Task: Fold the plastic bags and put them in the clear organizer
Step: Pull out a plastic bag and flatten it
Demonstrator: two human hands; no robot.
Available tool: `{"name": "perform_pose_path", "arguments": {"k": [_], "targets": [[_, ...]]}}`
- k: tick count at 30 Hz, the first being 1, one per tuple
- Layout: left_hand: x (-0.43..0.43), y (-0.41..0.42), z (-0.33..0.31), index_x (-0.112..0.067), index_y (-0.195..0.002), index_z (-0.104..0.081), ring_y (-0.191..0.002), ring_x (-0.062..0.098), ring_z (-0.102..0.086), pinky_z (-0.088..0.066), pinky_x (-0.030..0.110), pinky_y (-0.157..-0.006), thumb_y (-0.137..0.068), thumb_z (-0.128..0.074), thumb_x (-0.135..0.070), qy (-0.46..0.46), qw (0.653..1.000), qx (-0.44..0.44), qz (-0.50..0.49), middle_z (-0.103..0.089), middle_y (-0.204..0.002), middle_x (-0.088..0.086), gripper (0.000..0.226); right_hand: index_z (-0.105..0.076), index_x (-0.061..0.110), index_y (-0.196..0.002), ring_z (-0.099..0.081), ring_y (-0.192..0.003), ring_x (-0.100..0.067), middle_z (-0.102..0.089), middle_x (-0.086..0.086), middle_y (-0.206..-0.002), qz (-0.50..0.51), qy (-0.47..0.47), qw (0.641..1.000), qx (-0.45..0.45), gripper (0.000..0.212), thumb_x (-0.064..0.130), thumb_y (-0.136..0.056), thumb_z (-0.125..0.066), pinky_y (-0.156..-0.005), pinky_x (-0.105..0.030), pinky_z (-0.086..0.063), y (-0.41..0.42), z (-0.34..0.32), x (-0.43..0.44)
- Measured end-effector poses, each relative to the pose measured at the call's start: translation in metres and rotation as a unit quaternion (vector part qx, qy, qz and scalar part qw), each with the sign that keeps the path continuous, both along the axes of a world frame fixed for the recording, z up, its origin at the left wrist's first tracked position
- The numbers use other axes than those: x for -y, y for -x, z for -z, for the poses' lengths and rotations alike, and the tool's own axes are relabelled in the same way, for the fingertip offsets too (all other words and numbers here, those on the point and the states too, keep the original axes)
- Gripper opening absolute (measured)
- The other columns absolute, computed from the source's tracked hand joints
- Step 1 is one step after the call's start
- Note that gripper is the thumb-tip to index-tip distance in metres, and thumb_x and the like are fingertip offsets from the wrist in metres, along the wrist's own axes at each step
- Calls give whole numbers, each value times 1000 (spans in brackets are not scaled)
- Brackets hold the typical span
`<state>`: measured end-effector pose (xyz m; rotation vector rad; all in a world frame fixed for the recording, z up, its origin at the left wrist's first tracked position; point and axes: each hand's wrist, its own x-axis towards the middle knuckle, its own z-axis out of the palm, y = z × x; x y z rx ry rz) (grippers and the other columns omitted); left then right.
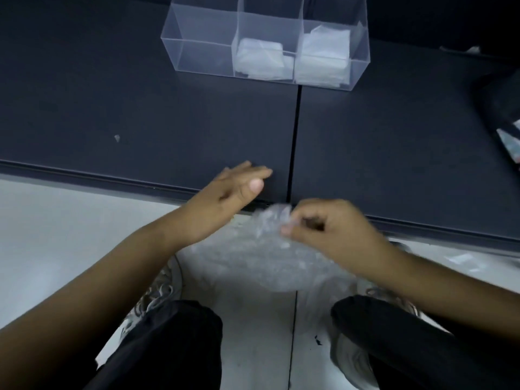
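Note:
A clear, crumpled plastic bag (261, 257) hangs in front of the dark table's near edge, above the floor. My right hand (332, 229) pinches its top corner between thumb and fingers. To the left of the bag, my left hand (233, 190) hovers over the table edge with its fingers straight and holds nothing. The clear organizer (197, 54) stands at the far side of the table with three compartments. Folded bags lie in the middle compartment (260, 59) and the right one (323, 57). Nothing lies in the left compartment.
The dark table (140, 108) has a seam running down its middle. A dark object and a small packet (509, 142) lie at the right edge. Below are my legs in black trousers, grey shoes and a white floor with scraps (461, 260).

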<state>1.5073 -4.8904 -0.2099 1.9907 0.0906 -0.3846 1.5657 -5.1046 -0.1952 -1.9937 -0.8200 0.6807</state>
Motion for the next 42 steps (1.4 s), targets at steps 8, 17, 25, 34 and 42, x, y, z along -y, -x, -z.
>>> {"name": "perform_pose_path", "arguments": {"k": [8,17,25,34,42], "targets": [[1,-14,-37,-25,-93,-76,-82,10,-70,-53,20,-70,-67,-81,-33,226,970,-67,-62,-75,-92,-3,28,-66,17,-67,-30,-34,-5,-50,7,-44,320,-82,909,-253,27,44,-74,-67,-37,-13,-23,-67,-43,13],[-18,-34,-6,-19,-134,-49,-122,18,-49,-39,28,-101,-84,-64,-52,-109,941,96,-307,-53,-132,5,62,-54,14,-123,-60,-79,-6,-60,-5,-110,419,-9,902,-103,39,29,-89,-66,-70,-19,-52,-114,-6,43],[25,-41,-19,-27,-130,-47,-126,14,-37,-25,30,-103,-58,-67,-67,-219,951,200,-87,-39,-132,-11,84,-43,31,-138,-37,-128,-8,-32,8,-133,117,1,978,175,67,49,-79,-67,-110,-31,-32,-35,-14,32],[26,-22,-3,-30,-75,-63,-105,3,-39,-28,10,-91,-73,-76,-36,-194,960,173,-104,-50,-109,-14,15,-70,22,-110,-47,-108,-17,-53,0,-109,-118,137,936,302,28,22,-82,-73,-95,-25,-25,-89,-27,-5],[-6,-19,-26,-11,-75,-54,-76,1,-63,-49,13,-75,-76,-66,-30,171,937,148,-266,-70,-79,-9,22,-57,15,-78,-53,-71,-4,-58,3,-76,181,-113,976,-41,19,11,-96,-53,-75,-19,-43,-107,-31,32]]}}
